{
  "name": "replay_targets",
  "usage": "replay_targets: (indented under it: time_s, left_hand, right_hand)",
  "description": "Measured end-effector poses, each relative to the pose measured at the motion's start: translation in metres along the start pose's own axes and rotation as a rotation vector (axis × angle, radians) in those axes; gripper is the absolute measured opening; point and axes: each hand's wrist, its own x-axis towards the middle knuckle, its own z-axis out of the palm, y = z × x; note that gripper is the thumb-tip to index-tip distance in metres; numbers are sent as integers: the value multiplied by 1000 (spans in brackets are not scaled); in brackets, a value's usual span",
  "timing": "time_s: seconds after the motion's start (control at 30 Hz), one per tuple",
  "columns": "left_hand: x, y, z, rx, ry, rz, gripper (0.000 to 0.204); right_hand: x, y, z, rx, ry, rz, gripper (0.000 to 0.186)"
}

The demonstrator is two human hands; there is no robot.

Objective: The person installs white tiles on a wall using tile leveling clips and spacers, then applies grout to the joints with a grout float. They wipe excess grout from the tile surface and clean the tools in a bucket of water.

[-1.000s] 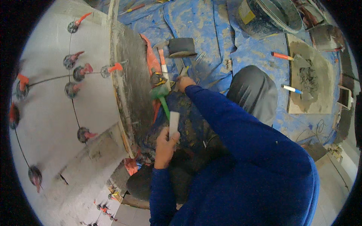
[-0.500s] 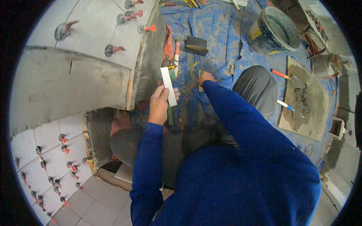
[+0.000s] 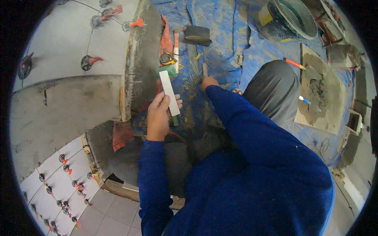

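a yellow label sits on the dark bucket, any print too small to tell. over the blue, mud-stained sheeting, the left hand clamps a flat, pale strip; more of the green mallet shows above it than half a second ago. the right hand, apart, meets a narrow grey bar; its grip cannot be told.

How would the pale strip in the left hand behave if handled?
The pale strip is probably stiff: its far end juts straight beyond the left hand. It looks light, being slim and held one-handed. Its flat face suggests sliding, not rolling.
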Motion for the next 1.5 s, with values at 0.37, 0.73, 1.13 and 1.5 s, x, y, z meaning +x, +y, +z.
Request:
replay_targets:
  time_s: [0.37, 0.73, 1.13, 1.5]
  left_hand:
    - [28, -7, 4, -102, 36, 138, 41]
    - [30, 7, 21, -481, -321, 285, 42]
    - [18, 2, 19, -560, -384, 334, 42]
    - [23, -39, -16, -156, -77, 111, 34]
  right_hand:
    - [-95, -81, -107, 545, 407, -260, 60]
    - [-261, -107, -166, 374, 605, -820, 45]
    - [-286, -112, -165, 281, 711, -842, 49]
    - [-54, 7, -53, -748, -43, -489, 25]
